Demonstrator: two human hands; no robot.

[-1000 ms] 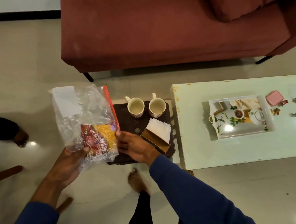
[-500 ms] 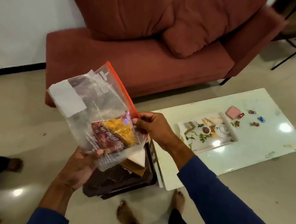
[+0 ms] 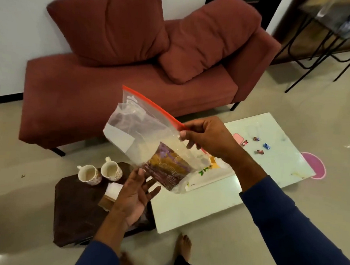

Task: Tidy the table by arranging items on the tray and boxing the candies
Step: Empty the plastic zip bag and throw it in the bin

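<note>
white table (image 3: 207, 200) | R hand (image 3: 210, 137) pinches zip bag (image 3: 149, 139) | L hand (image 3: 134, 195) open under it

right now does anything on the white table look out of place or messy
Yes. Wrapped candies lie scattered loose on the white table beside a pink box, not yet boxed. The tray is mostly hidden behind the bag pinched by the right hand, so I cannot judge it.
</note>
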